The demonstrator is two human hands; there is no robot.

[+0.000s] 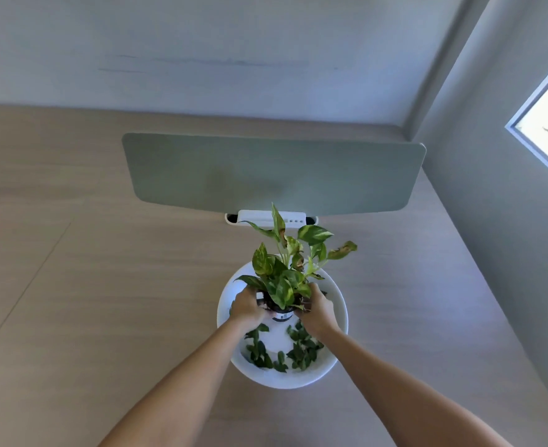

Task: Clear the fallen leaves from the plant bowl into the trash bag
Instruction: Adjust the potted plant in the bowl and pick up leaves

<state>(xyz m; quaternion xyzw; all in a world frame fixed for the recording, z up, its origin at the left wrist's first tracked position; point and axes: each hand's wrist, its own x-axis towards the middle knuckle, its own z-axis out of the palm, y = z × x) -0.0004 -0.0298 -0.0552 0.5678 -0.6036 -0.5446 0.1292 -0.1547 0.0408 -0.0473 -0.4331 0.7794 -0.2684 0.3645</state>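
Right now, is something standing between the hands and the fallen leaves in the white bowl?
Yes. The potted plant sits in the white bowl, and both the left hand and right hand are holding its pot. The fallen leaves lie loose on the bowl's floor beside and below the pot. No trash bag is in view.

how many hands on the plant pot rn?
2. The left hand grips the left side of the plant pot; the right hand grips its right side, above the white bowl. Fingertips are partly hidden by foliage.
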